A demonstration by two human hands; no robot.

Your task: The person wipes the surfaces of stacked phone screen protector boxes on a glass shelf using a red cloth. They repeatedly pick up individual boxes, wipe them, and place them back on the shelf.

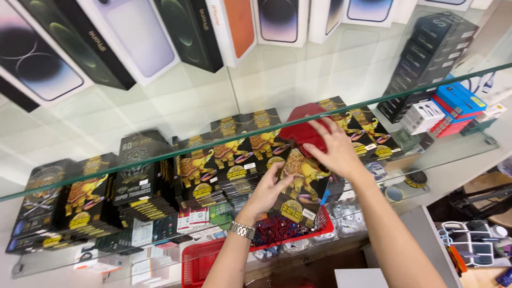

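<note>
Two hands up at glass shelf point(160, 157), both on one black pack point(301, 178) with gold animal print. My left hand point(266, 192): grip half curled, fingers on pack's left edge, watch on wrist. My right hand point(333, 152): grip pressed against pack's top, fingers spread, red case point(301, 128) just behind fingertips. Pack tilted, in front of row of like packs point(213, 160), above red basket point(205, 258).

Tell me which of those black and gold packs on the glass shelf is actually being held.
The black and gold pack at the front, right of centre: the left hand grips its lower edge, lifted clear of the row. The other packs stand stacked, untouched.
</note>
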